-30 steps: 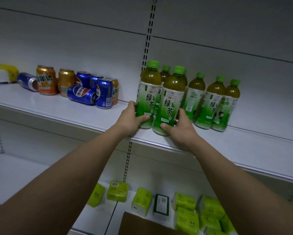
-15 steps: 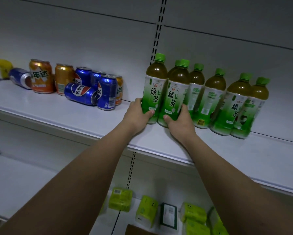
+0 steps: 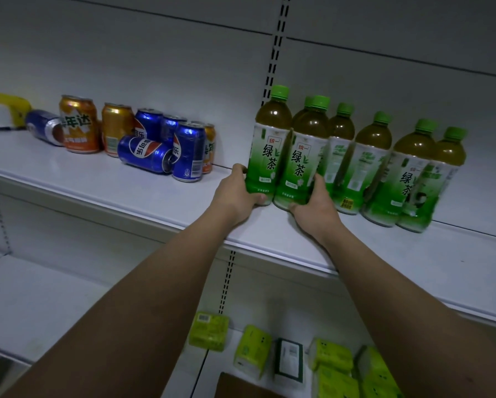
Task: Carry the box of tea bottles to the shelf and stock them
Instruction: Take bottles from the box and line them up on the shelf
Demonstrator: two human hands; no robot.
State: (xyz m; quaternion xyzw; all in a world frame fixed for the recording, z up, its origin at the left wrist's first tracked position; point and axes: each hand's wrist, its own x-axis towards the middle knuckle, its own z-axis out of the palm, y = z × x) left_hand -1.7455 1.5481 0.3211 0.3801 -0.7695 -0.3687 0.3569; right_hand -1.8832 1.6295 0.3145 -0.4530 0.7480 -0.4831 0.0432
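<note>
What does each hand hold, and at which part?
Left hand holds one tea bottle, right hand the next bottle; each grip is at the lower body, near the base.

The brown box (image 3: 241, 387) is cut off by the bottom edge; only a corner shows. A yellow-and-white object (image 3: 2, 109) runs off the left edge, too blurred to identify. One tea bottle (image 3: 308, 110) is mostly hidden behind another. The left hand's (image 3: 236, 196) fingers disappear behind its bottle (image 3: 266, 145).
</note>
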